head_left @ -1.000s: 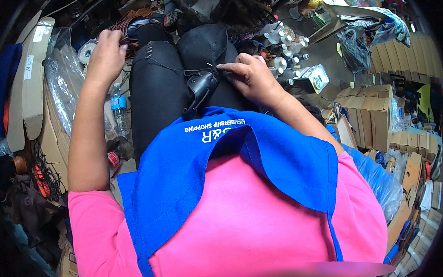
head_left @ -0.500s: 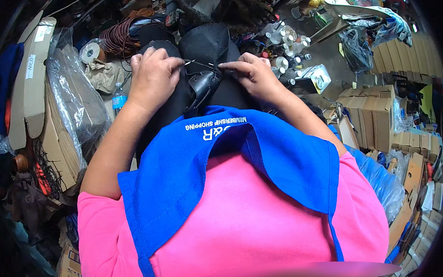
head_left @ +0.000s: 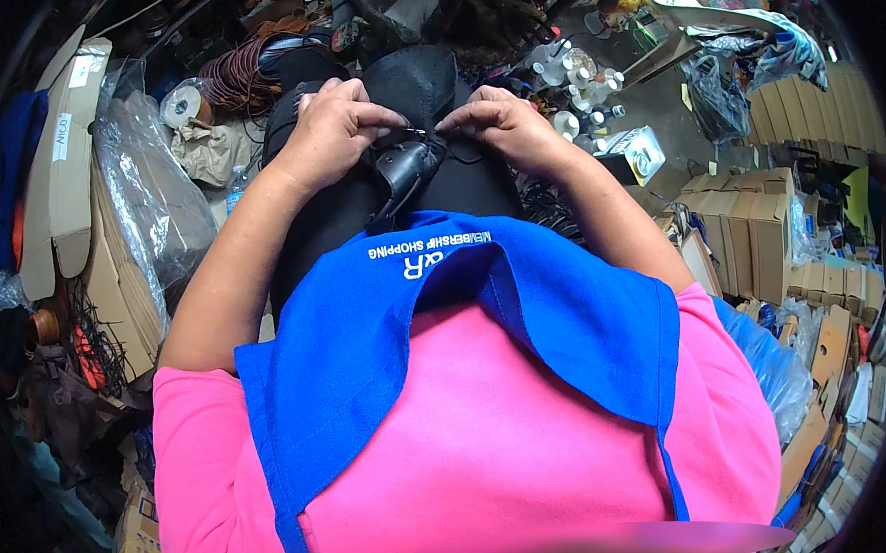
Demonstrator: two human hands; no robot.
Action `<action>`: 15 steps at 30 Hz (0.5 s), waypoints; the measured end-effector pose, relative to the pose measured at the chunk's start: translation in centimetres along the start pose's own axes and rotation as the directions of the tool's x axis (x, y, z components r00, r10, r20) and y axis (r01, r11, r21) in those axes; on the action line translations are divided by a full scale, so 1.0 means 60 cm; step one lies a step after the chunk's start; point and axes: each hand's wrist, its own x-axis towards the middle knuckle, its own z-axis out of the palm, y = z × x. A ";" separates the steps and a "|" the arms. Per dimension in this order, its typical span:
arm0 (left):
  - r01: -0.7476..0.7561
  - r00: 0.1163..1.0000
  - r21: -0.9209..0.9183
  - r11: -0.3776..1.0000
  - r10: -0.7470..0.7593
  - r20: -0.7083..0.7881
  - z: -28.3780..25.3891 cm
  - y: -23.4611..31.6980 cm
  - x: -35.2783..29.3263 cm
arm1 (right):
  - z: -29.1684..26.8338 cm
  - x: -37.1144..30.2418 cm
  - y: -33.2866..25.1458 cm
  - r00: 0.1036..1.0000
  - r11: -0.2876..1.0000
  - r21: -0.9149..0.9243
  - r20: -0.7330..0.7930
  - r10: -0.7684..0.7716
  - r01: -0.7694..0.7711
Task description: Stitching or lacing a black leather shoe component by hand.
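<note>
My left hand (head_left: 340, 127) is closed in a pinch on a thin, shiny needle (head_left: 413, 131), its tip pointing toward my right hand. My right hand (head_left: 505, 123) pinches with thumb and forefinger close by; what lies between those fingertips is too small to make out. Just below both hands, a black leather piece (head_left: 407, 166) with a curved, strap-like edge rests across my lap, its exact kind unclear. A dark thread or cord (head_left: 469, 158) loops beside the right fingers. Black cloth covers my legs (head_left: 344, 197), and a blue apron (head_left: 354, 291) hangs in front.
Several white-capped bottles (head_left: 578, 79) and a white-and-yellow can (head_left: 639, 154) stand on the floor at right. Cardboard boxes (head_left: 746, 231) are stacked beyond. At left are cardboard sheets (head_left: 66, 186), clear plastic (head_left: 153, 192), a thread spool (head_left: 184, 105) and coiled brown cord (head_left: 242, 77).
My left hand has moved right and slightly up with the needle, bringing its fingertips close to the right hand's. My right hand has shifted slightly up and left.
</note>
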 end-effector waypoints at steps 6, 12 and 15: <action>-0.013 0.999 -0.040 0.999 0.015 0.040 0.009 -0.007 0.009 | 0.002 0.004 0.012 0.999 0.990 0.143 0.048 0.002 -0.009; 0.058 0.981 -0.269 0.961 -0.005 0.194 0.013 -0.026 0.045 | 0.004 0.018 0.027 0.994 0.972 0.233 0.105 -0.006 -0.019; 0.059 0.964 -0.344 0.937 0.036 0.264 0.016 -0.031 0.064 | -0.001 0.025 0.030 0.991 0.977 0.213 0.125 -0.038 0.011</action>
